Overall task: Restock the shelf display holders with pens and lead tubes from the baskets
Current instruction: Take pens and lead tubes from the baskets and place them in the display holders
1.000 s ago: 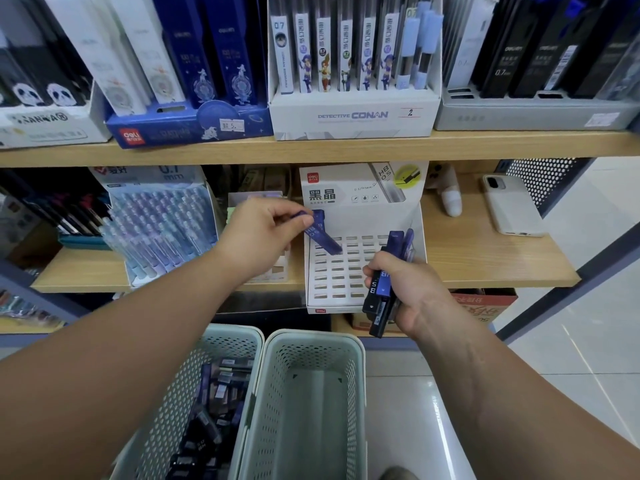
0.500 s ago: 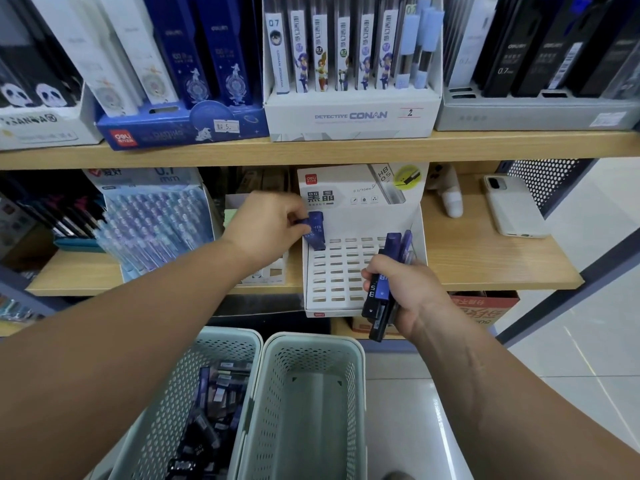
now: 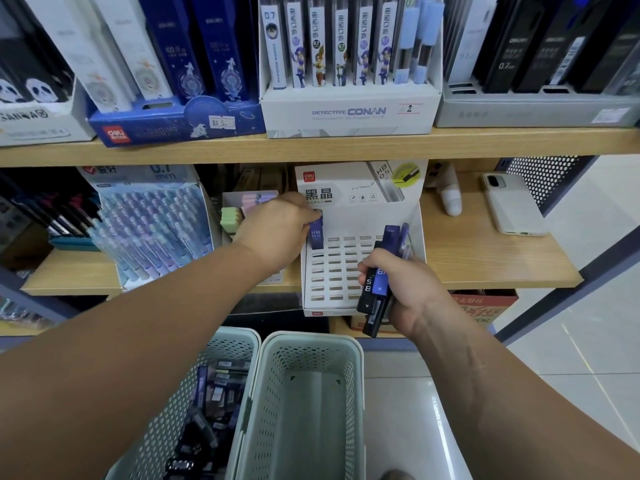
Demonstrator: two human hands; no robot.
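Left hand has shifted up; lead tube now upright at top-left slot of display holder, fingers pinching its top to seat it. Right hand grips spare tubes close by for quick feeding; more stock in left basket

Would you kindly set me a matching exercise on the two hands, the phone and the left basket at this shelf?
Things:
1. left hand
2. right hand
3. phone
4. left basket

States:
a. lies on the lower shelf
b. grips a bundle of lead tubes
c. contains loose tubes
d. holds a single tube at the white holder

Pairs: 1-d, 2-b, 3-a, 4-c.
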